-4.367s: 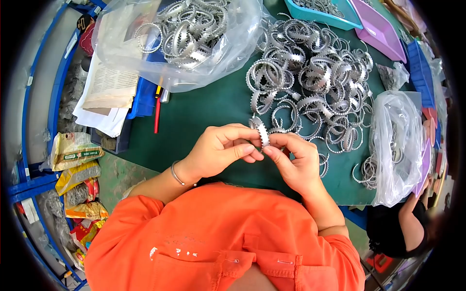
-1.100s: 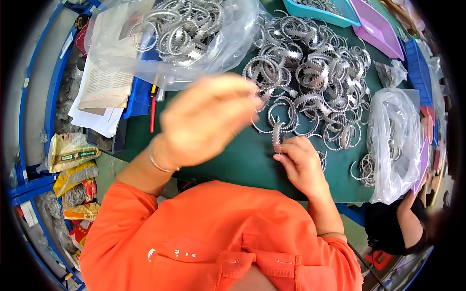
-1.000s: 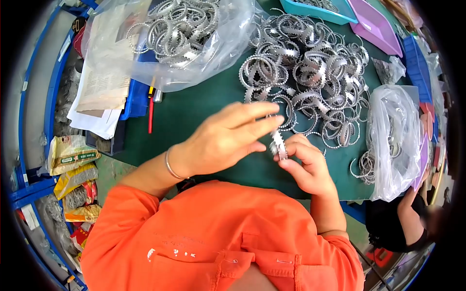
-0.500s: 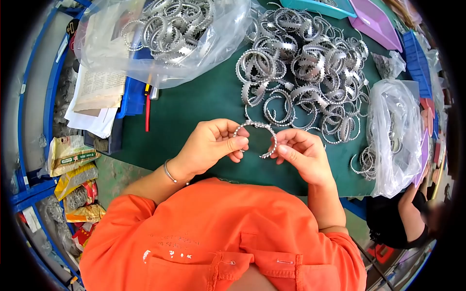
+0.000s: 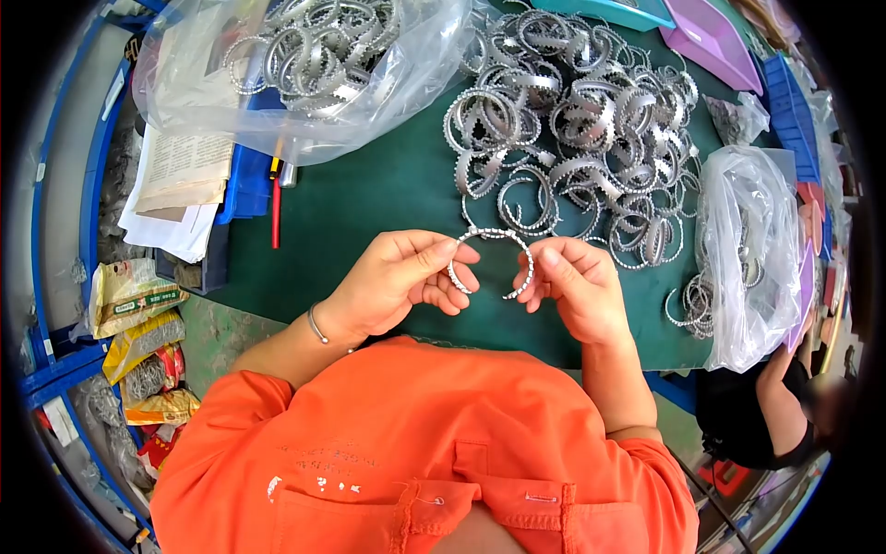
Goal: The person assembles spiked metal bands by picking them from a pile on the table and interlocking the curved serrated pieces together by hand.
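Note:
A toothed metal ring (image 5: 498,233) with a gap at its lower side is held up between my two hands, over the green table (image 5: 369,198). My left hand (image 5: 397,282) pinches its left side between thumb and fingers. On its right side, my right hand (image 5: 577,282) grips it the same way. Just beyond, a large heap of similar metal rings (image 5: 591,120) lies on the table. More such rings (image 5: 323,60) fill an open clear plastic bag (image 5: 369,129) at the upper left.
Papers (image 5: 185,175), a blue tray (image 5: 245,185) and a red pen (image 5: 276,214) lie at the left. A clear bag (image 5: 748,249) with rings beside it is at the right. Teal (image 5: 637,14) and pink (image 5: 711,46) trays stand behind. Another person's arm (image 5: 783,406) shows at lower right.
My left hand, raised and blurred a second ago, has come back to the ring and closed on it. The ring has turned from edge-on to face-on. The view has shifted slightly.

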A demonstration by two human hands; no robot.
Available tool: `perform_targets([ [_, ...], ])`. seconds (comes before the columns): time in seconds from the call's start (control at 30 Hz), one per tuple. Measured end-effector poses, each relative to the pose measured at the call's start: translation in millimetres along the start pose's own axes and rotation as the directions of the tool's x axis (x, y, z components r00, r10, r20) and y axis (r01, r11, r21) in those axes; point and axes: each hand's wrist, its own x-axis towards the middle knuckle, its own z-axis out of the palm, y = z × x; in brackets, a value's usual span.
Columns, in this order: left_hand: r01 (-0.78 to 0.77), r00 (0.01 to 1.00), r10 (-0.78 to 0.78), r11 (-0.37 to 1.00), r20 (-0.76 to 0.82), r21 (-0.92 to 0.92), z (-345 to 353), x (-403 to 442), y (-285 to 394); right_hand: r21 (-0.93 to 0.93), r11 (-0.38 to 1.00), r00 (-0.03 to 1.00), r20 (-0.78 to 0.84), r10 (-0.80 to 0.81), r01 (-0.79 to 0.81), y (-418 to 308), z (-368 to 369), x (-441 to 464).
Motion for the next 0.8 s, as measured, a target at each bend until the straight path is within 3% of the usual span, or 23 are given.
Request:
perform_targets([
  [0.37, 0.006, 0.998, -0.002, 0.998, 0.062, -0.066, -2.2, 0.2, -4.3, -0.075, 0.997, 0.999, -0.04, 0.0, -0.003, 3.8, 1.9, -0.6],
  [0.63, -0.024, 0.994, 0.025, 1.0, 0.102, -0.009, -1.3, -1.3, -6.4, -0.122, 0.973, 0.98, -0.008, -0.199, 0.197, 7.6, 0.6, -4.5],
  [0.8, -0.023, 0.992, 0.028, 0.999, 0.122, -0.039, -0.2, -1.9, -5.0, -0.14, 0.969, 0.978, -0.017, -0.208, 0.204, 5.6, 3.2, -4.9],
])
